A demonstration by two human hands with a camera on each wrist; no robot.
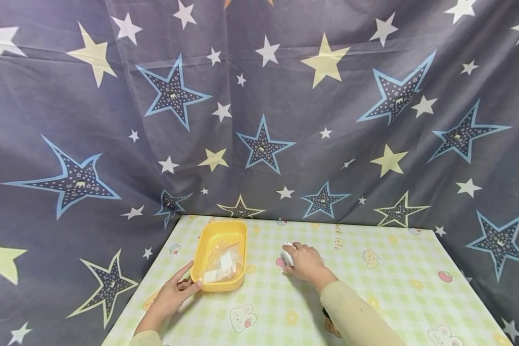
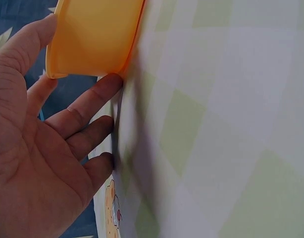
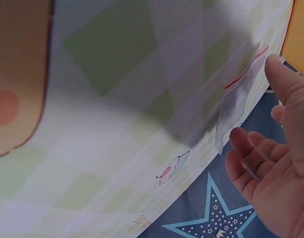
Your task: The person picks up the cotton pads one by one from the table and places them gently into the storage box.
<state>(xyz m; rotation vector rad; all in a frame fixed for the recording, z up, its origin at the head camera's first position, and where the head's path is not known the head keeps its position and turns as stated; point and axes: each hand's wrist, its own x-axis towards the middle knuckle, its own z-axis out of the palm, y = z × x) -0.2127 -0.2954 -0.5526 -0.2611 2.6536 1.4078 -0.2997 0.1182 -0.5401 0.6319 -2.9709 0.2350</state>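
A yellow plastic bin (image 1: pixel 220 287) stands on the left part of the table, with clear bags (image 1: pixel 226 262) containing white pieces inside it. My left hand (image 1: pixel 171 294) holds the bin's near left corner; in the left wrist view its thumb and fingers spread around the corner of the bin (image 2: pixel 95 42). Toward the table's middle, my right hand (image 1: pixel 306 262) reaches over a small whitish bag (image 1: pixel 287 255). Seen from the right wrist, it is a clear zip bag (image 3: pixel 236 101) with a red seal line, and the thumb and loosely bent fingers stand apart beside it.
A green-and-white checked cloth (image 1: pixel 398 298) with cartoon prints covers the table. Behind it hangs a dark grey curtain (image 1: pixel 259 86) printed with stars, right along the table's back edge. A small dark object (image 1: pixel 326 315) partly shows beside the right sleeve.
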